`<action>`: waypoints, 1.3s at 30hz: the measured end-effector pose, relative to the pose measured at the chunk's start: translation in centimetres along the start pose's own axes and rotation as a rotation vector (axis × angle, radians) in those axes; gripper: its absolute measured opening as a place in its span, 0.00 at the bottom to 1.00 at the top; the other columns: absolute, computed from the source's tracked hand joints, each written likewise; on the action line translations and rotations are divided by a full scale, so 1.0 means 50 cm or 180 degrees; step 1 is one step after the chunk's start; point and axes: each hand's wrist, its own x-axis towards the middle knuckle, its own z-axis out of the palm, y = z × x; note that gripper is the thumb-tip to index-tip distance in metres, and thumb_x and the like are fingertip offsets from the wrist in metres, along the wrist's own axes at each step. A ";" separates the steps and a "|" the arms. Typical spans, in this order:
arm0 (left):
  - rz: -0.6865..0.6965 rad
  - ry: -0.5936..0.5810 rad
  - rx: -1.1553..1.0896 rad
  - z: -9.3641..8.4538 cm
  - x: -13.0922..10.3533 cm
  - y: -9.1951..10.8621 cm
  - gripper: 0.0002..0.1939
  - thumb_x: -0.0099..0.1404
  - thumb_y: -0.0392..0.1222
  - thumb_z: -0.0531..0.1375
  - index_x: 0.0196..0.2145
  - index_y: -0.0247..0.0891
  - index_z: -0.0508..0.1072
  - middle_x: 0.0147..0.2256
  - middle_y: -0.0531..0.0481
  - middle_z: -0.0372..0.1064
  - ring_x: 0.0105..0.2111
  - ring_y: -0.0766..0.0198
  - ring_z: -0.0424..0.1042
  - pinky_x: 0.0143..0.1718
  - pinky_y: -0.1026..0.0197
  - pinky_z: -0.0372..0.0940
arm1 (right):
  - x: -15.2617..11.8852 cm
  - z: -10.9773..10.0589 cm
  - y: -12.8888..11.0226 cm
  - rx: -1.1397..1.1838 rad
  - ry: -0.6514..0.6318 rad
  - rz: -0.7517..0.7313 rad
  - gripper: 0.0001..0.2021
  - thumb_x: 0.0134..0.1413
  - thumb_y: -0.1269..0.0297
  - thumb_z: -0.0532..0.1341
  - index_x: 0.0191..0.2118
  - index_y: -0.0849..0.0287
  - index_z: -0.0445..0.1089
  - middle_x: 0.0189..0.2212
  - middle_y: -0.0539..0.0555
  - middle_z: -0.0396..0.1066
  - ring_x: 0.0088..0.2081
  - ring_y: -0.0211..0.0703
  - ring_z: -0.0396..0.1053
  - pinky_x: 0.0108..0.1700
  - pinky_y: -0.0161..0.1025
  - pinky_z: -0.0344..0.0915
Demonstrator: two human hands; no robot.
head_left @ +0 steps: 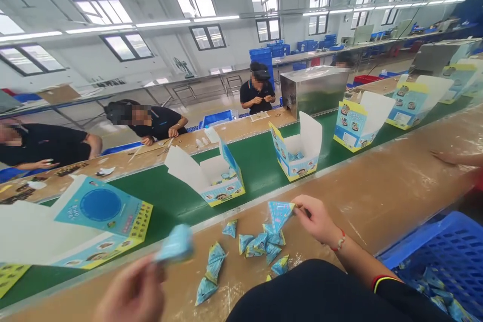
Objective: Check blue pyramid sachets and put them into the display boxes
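Observation:
My left hand (138,287), smeared by motion, grips a blue packet (177,244) above the near edge of the green conveyor belt (158,201). Between thumb and fingers, my right hand (317,221) pinches the corner of a triangular blue packet (279,214). Below it lies a loose pile of similar packets (258,244) on the brown worktop (324,181). A few more packets (215,261) lie nearer my left hand. Closest beyond my hands on the belt is an open printed carton (222,193) with packets inside.
Another open carton (298,161) with packets stands farther right, and a large carton (101,211) at left. A blue crate (437,246) of packets is at my right. Co-workers (260,90) sit across the belt beside a metal machine housing (315,88). Another person's hand (447,157) rests at right.

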 end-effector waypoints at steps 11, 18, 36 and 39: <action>0.0116 0.0166 0.0082 0.057 -0.025 -0.080 0.14 0.56 0.55 0.63 0.32 0.42 0.74 0.19 0.55 0.67 0.20 0.62 0.65 0.24 0.60 0.62 | -0.021 0.000 0.069 -0.0189 0.0009 -0.0032 0.09 0.64 0.68 0.53 0.37 0.57 0.71 0.31 0.53 0.74 0.32 0.42 0.71 0.36 0.36 0.67; -0.0297 -0.0892 0.0001 -0.198 0.116 -0.303 0.14 0.55 0.54 0.63 0.33 0.42 0.76 0.24 0.52 0.72 0.23 0.61 0.69 0.25 0.62 0.63 | -0.054 0.359 -0.156 -0.0276 -0.0319 0.0115 0.11 0.65 0.67 0.51 0.34 0.56 0.68 0.28 0.52 0.71 0.31 0.42 0.69 0.34 0.37 0.64; -0.0776 -0.2482 -0.0979 0.210 0.047 -0.220 0.11 0.62 0.46 0.62 0.39 0.38 0.75 0.26 0.52 0.72 0.23 0.64 0.70 0.31 0.61 0.64 | 0.061 0.367 0.012 -0.0746 0.1062 0.1798 0.19 0.59 0.49 0.51 0.36 0.60 0.69 0.31 0.59 0.76 0.32 0.48 0.73 0.34 0.40 0.67; -0.0448 -0.2567 -0.1289 0.291 0.115 -0.163 0.25 0.61 0.42 0.64 0.55 0.39 0.69 0.38 0.46 0.77 0.30 0.63 0.74 0.39 0.58 0.67 | 0.161 0.359 0.035 -0.0632 0.1090 0.1647 0.24 0.61 0.52 0.50 0.54 0.65 0.63 0.51 0.67 0.72 0.45 0.49 0.75 0.44 0.42 0.71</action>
